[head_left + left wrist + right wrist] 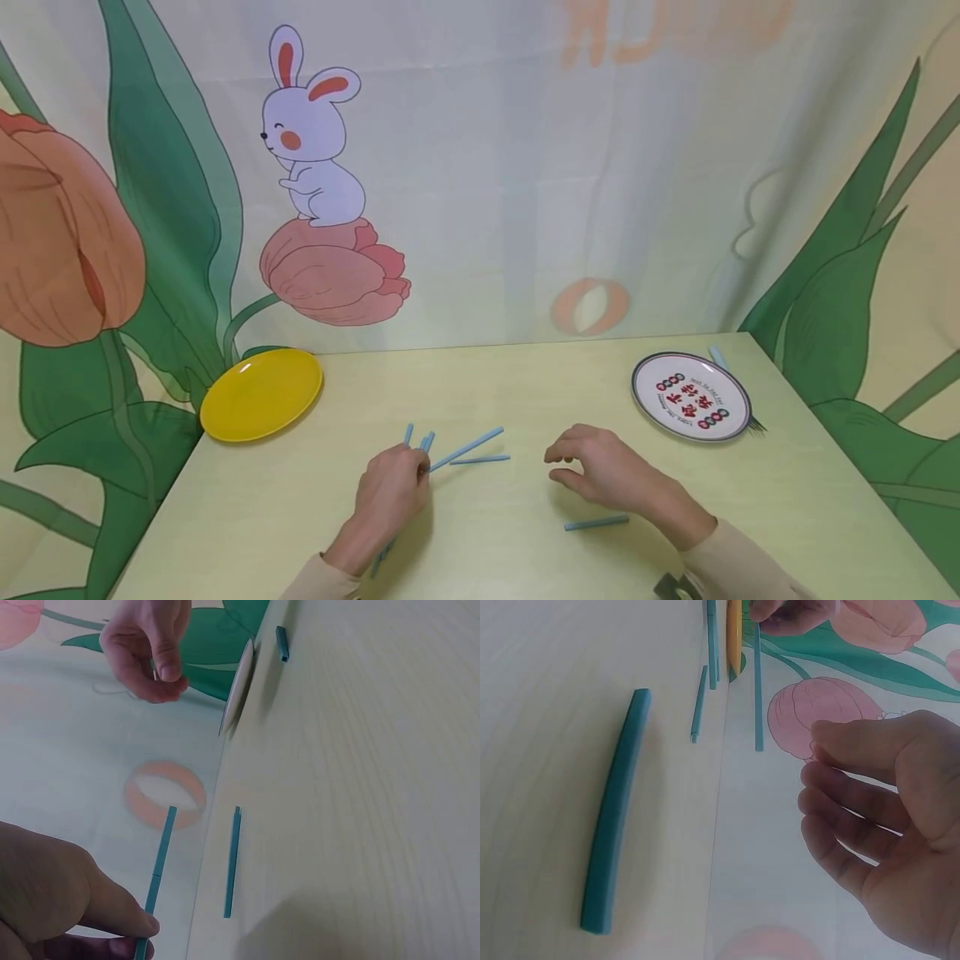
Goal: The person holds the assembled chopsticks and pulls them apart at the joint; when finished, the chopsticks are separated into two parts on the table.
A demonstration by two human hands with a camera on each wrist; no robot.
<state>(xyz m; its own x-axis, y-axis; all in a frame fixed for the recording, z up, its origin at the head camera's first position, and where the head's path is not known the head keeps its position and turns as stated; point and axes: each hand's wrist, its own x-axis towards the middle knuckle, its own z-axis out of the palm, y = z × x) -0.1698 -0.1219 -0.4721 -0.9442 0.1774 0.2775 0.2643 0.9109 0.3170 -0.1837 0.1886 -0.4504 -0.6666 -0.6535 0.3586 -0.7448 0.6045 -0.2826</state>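
Observation:
My left hand (393, 487) pinches a slim blue stick (472, 446) between thumb and finger, raised over the table and slanting toward the right. A thin seam crosses this stick (160, 859) in the left wrist view. Another blue stick (487, 459) lies on the table just beyond it. More blue sticks (428, 440) show past the left knuckles and below that wrist, partly hidden by the hand. My right hand (607, 471) hovers with fingers loosely bent and nothing between them. Below it lies a short blue stick (616, 814) on the table.
At the back left sits a yellow plate (262, 396). A white plate (690, 396) with red lettering stands at the back right, covering the middle of a fork whose pale blue handle (717, 357) sticks out behind. A printed curtain (480, 208) hangs along the table's back edge.

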